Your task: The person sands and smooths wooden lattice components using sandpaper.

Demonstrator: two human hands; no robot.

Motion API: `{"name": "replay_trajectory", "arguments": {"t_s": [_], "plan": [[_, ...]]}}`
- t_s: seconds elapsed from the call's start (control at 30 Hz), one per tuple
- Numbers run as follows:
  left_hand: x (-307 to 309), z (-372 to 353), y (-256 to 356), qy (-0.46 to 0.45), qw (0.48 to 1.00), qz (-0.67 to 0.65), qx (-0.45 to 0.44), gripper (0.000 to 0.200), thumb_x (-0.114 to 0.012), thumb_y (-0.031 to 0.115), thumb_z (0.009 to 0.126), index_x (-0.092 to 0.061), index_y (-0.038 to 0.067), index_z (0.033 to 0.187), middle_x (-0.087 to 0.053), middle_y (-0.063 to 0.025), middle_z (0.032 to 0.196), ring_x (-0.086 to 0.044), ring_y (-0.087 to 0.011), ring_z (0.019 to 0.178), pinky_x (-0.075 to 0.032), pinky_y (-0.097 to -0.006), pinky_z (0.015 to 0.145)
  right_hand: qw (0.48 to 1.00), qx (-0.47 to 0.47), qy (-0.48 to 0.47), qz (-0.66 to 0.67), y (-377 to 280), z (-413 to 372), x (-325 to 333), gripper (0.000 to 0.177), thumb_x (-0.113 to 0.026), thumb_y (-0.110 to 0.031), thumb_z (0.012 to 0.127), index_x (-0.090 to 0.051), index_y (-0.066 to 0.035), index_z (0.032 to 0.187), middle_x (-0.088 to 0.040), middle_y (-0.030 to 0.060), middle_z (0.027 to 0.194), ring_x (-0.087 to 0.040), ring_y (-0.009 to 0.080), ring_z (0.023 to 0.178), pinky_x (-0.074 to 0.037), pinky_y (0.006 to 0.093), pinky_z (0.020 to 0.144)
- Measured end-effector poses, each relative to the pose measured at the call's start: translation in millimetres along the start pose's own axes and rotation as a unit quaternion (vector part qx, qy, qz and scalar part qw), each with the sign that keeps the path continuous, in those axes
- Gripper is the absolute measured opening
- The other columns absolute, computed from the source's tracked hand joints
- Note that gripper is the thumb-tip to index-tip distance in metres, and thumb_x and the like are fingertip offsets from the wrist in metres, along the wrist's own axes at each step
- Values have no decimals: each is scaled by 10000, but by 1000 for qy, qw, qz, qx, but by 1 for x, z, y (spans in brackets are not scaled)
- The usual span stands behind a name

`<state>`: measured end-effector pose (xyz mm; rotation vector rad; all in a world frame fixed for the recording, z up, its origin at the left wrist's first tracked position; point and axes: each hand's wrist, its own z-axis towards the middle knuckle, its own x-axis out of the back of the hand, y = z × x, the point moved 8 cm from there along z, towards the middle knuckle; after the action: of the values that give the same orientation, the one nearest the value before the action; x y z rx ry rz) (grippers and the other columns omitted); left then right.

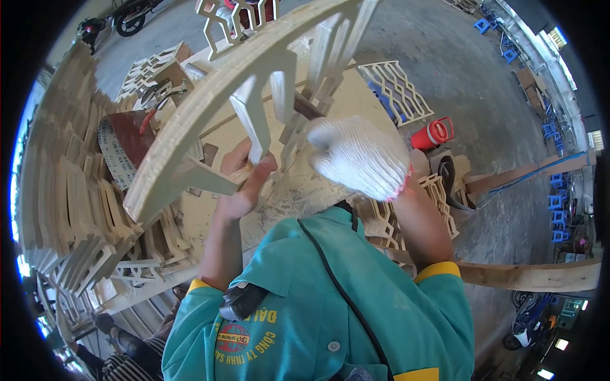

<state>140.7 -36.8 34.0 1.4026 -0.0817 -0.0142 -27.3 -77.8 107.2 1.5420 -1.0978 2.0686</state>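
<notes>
A pale wooden lattice panel (213, 95) with a thick straight rail is tilted up in front of me. My left hand (249, 181), bare, is closed round one of its slats near the lower end. My right hand (362, 155) wears a white knit glove with its fingers curled. A dark brown strip that looks like folded sandpaper (308, 106) sticks out from the gloved fingers and reaches in among the slats. The fingertips of the right hand are hidden by the glove.
Tall stacks of similar wooden panels (63, 171) stand at the left. A sandpaper sheet (117, 149) lies beside them on the dusty worktable (362, 95). Beyond the table's right side are another lattice panel (397, 92) and a red jug (432, 133). A motorbike (130, 19) stands far back.
</notes>
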Motion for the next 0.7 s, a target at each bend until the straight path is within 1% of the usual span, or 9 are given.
{"name": "replay_trajectory", "arguments": {"t_s": [0.03, 0.2, 0.3, 0.37, 0.4, 0.43, 0.53, 0.57, 0.7], "plan": [[-2, -2, 1, 9, 1000, 5, 2, 227, -627, 256, 900, -590, 32, 907, -604, -42, 807, -525, -112, 741, -418, -283, 676, 1000, 10, 1, -29, 1, -10, 0, 236, -622, -263, 786, -609, -30, 818, -633, 214, 781, -626, 429, 790, -508, 485, 726], [-14, -10, 9, 51, 994, 89, -39, 198, -616, 236, 898, -596, 42, 867, -575, -14, 753, -498, -89, 680, -398, -257, 612, 980, -93, -173, -41, 1, -21, 25, 234, -603, -265, 792, -580, -32, 780, -595, 208, 724, -625, 411, 747, -508, 477, 696], [-17, -7, 7, 33, 999, 21, -9, 166, -621, 208, 891, -579, 50, 863, -547, 3, 729, -484, -89, 669, -394, -258, 598, 997, -70, -20, -26, -1, -17, 41, 224, -616, -263, 814, -599, -40, 831, -634, 202, 787, -655, 386, 818, -522, 464, 719], [-22, -6, 2, 24, 998, -60, 9, 145, -628, 186, 886, -568, 56, 868, -532, 10, 720, -477, -90, 665, -394, -260, 597, 996, -1, -7, -94, 3, -13, 8, 214, -643, -249, 799, -603, -41, 826, -630, 191, 778, -653, 381, 807, -518, 461, 709], [-25, -6, -2, 27, 994, -106, 11, 135, -632, 175, 884, -564, 58, 872, -527, 12, 718, -475, -90, 662, -395, -262, 599, 992, -18, -58, -110, 4, -14, 4, 217, -662, -254, 796, -612, -46, 829, -627, 186, 774, -650, 381, 797, -517, 457, 705], [-24, -5, -1, 24, 995, -94, 1, 130, -636, 166, 883, -562, 60, 879, -525, 12, 718, -473, -90, 661, -397, -264, 601, 985, -33, -110, -127, 1, -14, 2, 220, -681, -258, 793, -620, -50, 833, -624, 182, 770, -647, 382, 787, -515, 454, 702], [-24, -8, 7, -2, 997, 55, -48, 125, -647, 148, 880, -561, 60, 901, -522, 8, 719, -469, -93, 657, -403, -270, 609, 996, -72, 29, 34, 14, -18, 39, 233, -669, -282, 791, -625, -57, 827, -613, 202, 757, -642, 396, 782, -505, 475, 699], [-24, -8, 3, 2, 999, 37, -14, 109, -652, 129, 878, -570, 58, 897, -534, 6, 729, -481, -95, 667, -408, -273, 617, 995, -79, 59, 23, 15, -17, 40, 247, -674, -291, 779, -613, -52, 787, -606, 204, 739, -635, 402, 744, -506, 466, 666], [-22, -6, -12, 47, 996, -76, -17, 100, -653, 122, 878, -577, 57, 877, -541, 7, 736, -480, -90, 676, -403, -273, 612, 995, -12, -88, -54, 13, -14, 10, 247, -691, -290, 785, -619, -55, 768, -629, 165, 729, -643, 377, 714, -519, 430, 625]]}}
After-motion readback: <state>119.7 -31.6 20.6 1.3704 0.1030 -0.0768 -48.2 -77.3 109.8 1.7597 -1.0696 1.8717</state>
